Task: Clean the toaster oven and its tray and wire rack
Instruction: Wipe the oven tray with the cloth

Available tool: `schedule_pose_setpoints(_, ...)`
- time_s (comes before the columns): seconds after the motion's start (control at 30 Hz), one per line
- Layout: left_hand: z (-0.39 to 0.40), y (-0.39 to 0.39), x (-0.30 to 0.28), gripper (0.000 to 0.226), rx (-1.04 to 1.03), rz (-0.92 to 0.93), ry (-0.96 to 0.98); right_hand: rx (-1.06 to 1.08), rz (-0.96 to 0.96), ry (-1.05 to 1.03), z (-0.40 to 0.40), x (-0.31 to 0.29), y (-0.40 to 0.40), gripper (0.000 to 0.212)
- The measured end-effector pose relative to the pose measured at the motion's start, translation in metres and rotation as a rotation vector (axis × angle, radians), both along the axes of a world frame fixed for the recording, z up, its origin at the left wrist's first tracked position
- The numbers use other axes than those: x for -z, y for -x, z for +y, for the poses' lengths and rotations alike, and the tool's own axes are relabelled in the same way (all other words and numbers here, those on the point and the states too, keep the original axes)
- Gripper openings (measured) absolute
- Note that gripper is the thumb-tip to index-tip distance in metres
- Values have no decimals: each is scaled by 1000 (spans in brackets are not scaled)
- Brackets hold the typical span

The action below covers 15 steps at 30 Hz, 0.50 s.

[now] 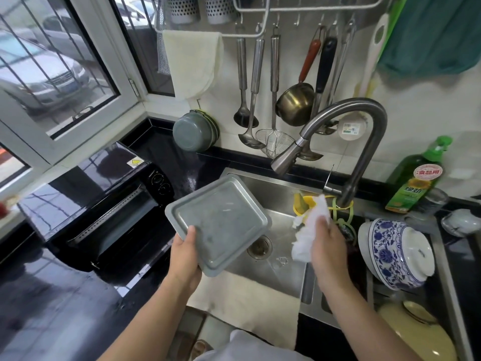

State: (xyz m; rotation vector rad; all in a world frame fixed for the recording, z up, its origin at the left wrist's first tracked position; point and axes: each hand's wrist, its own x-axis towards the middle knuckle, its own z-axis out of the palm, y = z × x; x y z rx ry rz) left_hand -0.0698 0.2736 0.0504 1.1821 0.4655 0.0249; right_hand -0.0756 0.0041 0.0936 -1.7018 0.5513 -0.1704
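Two bare hands work over one steel sink (283, 272) set in a black tabletop (59, 308). The left hand (185, 259) grips one grey metal tray (218, 225) by its near corner, thumb on top and the other fingers hidden beneath, holding it tilted above the sink's left edge. The right hand (328, 246) clutches one crumpled white cloth (308, 230) above the basin, fingers curled round it, apart from the tray. One curved tap (346, 142) arches over the sink. To the left, on the tabletop, stands one black toaster oven (104, 204) with its door (125, 246) hanging open and two dials on its panel. One pale towel (250, 306) is draped over the sink's near rim. To the right sit one blue-and-white bowl (398, 254) and one green bottle (416, 183). On the wall rail hang several ladles and utensils, one small brass pot (295, 102) and one cream cloth (194, 61).
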Motion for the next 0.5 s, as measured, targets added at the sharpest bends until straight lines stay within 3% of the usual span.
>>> schedule_pose_setpoints(0.07, -9, 7, -1, 32, 1, 5, 68, -248, -52, 36, 31, -10, 0, 28)
schedule_pose_setpoints(0.1, -14, 9, -1, 31, -12, 34, 92, -462, 15, -2, 45, -12, -1, 29)
schedule_pose_setpoints(0.17, -20, 13, -2, 35, -10, 93, 131, -878, 160, 16, 63, -7, -2, 54)
schedule_pose_setpoints(0.2, -21, 15, -3, 38, 15, 109, 141, -972, 124, 135, 66, -1, -2, 59)
schedule_pose_setpoints(0.27, -20, 16, -8, 42, 63, 120, 161, -837, -110, 421, 63, 5, -6, 46)
schedule_pose_setpoints(0.33, -18, 17, -11, 44, 64, 118, 193, -791, -189, 611, 60, 12, -10, 42)
schedule_pose_setpoints(0.43, -22, 19, -13, 45, 36, 102, 247, -980, 85, 833, 61, 26, -12, 61)
schedule_pose_setpoints(0.5, -28, 20, -17, 43, 19, 84, 248, -954, 168, 932, 73, 33, -6, 70)
